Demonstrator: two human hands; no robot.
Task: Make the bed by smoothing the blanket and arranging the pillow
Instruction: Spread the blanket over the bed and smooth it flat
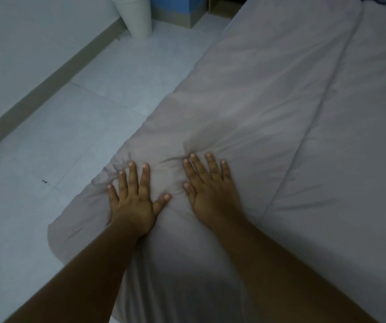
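Observation:
A pale grey blanket (269, 94) covers the bed, which runs from the bottom centre up to the top right. My left hand (133, 199) lies flat on the blanket near its left edge, fingers spread and straight. My right hand (210, 190) presses flat beside it, a palm's width to the right. Small wrinkles bunch just ahead of both sets of fingertips. A long crease runs down the blanket on the right side. A dark fold of bedding (383, 2) shows at the top right corner. I see no pillow.
Light tiled floor (71, 127) lies left of the bed, bounded by a wall with a dark skirting strip (47, 78). A white conical stand (138, 15) and a blue box-like item (178, 8) stand on the floor at the top.

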